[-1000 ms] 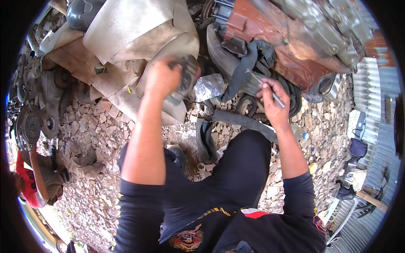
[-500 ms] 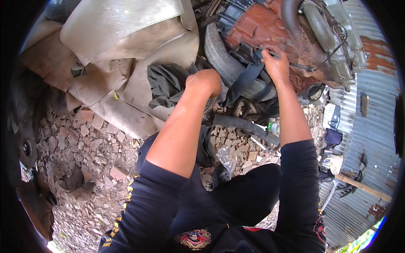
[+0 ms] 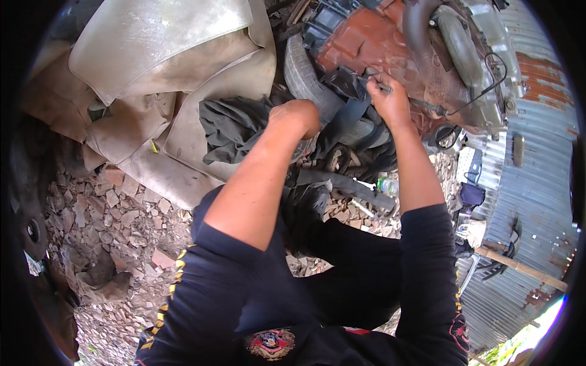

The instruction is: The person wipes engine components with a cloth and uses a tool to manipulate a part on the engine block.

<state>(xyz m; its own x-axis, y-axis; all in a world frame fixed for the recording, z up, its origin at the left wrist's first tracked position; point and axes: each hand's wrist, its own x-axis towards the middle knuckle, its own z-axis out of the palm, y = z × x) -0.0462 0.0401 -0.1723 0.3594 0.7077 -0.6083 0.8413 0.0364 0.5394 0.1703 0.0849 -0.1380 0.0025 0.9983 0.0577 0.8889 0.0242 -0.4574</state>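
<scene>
Both hands have shifted since one second ago; the right hand point(image 3: 390, 102) is now higher, fingers closed around a slim tool point(image 3: 384, 88) beside the red-brown engine point(image 3: 366, 44), so the work seems to centre there; the left hand point(image 3: 297, 116) has come beside the dark cloth point(image 3: 227, 129), fingers hidden, its grasp I cannot tell; one bottle point(image 3: 386, 185) shows near the right forearm, contents unclear.

Looks like a rough open-air repair workshop or scrap yard. Ground point(image 3: 131, 210) is broken stone. Red and grey engine point(image 3: 366, 46) sits near ground's top right corner, worn tyre point(image 3: 305, 73) just beside it. Tan sheets point(image 3: 165, 49) lie heaped toward top left corner. Rust-patched corrugated wall point(image 3: 519, 201) lines right edge; greenery point(image 3: 508, 348) shows past its lower end.
</scene>
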